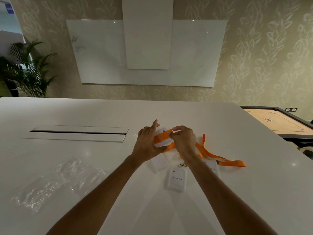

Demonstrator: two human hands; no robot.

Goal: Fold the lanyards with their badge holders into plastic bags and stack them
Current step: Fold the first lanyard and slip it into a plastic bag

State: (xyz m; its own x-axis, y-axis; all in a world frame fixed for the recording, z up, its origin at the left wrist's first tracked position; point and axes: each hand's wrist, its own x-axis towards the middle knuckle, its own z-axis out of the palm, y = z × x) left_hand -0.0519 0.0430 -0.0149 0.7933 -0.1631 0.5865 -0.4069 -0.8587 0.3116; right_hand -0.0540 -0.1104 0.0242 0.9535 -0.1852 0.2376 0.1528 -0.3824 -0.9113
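My left hand grips a white badge holder with an orange lanyard strap wrapped across it. My right hand pinches that orange strap at the holder's right end. More orange lanyard trails loose on the table to the right. Another badge holder with printed text lies flat below my hands, a metal clip at its top. A blank holder lies beside my left wrist, and a third is partly hidden by my right forearm. Clear plastic bags lie crumpled at the left.
The white table has a long cable slot with a raised lid at the left middle. A carrom board table stands beyond the right edge. A whiteboard hangs on the wall and a potted plant stands far left.
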